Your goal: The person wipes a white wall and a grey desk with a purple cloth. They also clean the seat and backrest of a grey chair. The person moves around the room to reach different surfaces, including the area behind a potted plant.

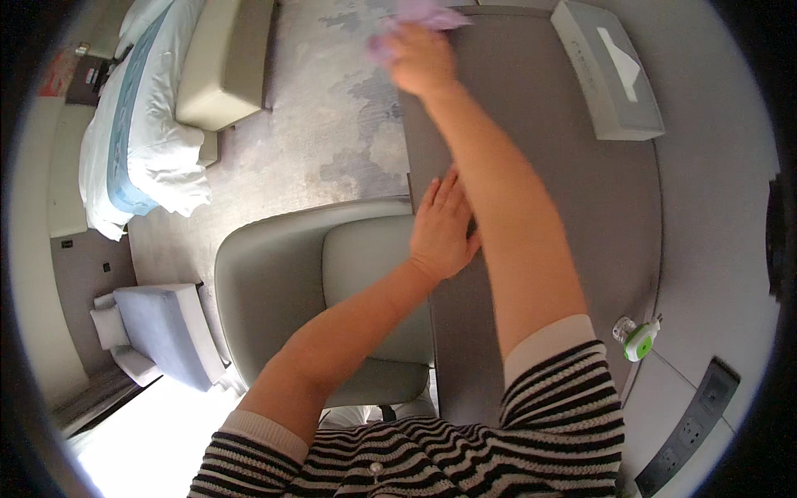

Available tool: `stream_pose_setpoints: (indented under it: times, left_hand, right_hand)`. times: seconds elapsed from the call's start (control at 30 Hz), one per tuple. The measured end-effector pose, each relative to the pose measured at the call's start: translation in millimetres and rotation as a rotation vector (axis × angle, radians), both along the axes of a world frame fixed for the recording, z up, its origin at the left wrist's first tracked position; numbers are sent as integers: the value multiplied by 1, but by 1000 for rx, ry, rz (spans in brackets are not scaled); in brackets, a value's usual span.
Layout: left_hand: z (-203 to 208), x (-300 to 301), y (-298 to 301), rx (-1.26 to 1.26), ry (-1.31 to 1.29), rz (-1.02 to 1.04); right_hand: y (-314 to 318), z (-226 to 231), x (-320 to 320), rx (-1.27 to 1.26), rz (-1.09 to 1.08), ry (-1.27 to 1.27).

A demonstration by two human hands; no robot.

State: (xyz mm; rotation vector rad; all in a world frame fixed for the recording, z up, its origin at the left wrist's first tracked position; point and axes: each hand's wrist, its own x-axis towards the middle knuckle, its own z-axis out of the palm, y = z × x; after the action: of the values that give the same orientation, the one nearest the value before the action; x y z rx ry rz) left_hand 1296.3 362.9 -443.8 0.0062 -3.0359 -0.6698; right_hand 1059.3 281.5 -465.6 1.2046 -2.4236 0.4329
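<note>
The straight left edge of a smooth grey-brown tabletop (531, 91) is running away from the person, past a rounded grey upholstered chair (270, 274). A broad stretch of tabletop is lying between the right hand (422, 62) and a long white tissue box (585, 62) by the wall. A thin, crumpled pinkish-lilac cloth (427, 12) is sitting under that hand at the far left corner; whether the fingers are gripping or only pressing, I cannot tell. One tip is pointing right; its long axis is staying unclear. Well apart, the left hand (444, 228) is resting spread at the edge.
</note>
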Motion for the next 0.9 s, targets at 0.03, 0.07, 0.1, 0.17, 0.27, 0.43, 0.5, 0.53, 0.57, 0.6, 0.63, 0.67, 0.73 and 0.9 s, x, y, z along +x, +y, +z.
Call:
stream_pose_setpoints:
  times: [0.03,0.07,0.1,0.17,0.27,0.43,0.5,0.53,0.57,0.6,0.63,0.67,0.73,0.9]
  left_hand:
    - [-1,0,0,-13,-43,-21]
    - [-2,0,-1,-16,-34,-7]
    - [-3,0,-1,-22,-35,2]
    - [-2,-1,0,-16,14,22]
    - [2,-2,1,12,126,53]
    - [2,-2,-1,-40,162,31]
    - [-1,-3,-3,-69,182,17]
    - [-3,-3,-4,-82,189,10]
    - [-5,-3,-5,-84,192,13]
    - [-6,-4,-6,-85,194,13]
    - [-7,-4,-6,-82,192,9]
    - [-8,-4,-7,-108,194,7]
    - [-11,-6,-8,-146,226,-7]
    - [-20,-11,-13,-169,240,-28]
  right_hand:
    - [-11,2,11,145,115,-72]
    - [-15,3,21,286,233,-160]
    - [-13,4,30,290,212,-172]
    - [19,4,46,102,170,-171]
    - [97,5,75,-159,27,-218]
    - [270,21,97,-11,-595,-208]
    - [307,26,71,-48,-748,-94]
    - [319,26,58,-94,-727,-61]
    - [332,25,52,-105,-748,-101]
    - [339,22,51,-171,-743,-76]
    - [342,19,54,-118,-801,-92]
    - [341,14,71,-112,-831,-37]
    - [336,7,124,-110,-809,-32]
    - [334,24,348,-99,-569,-415]
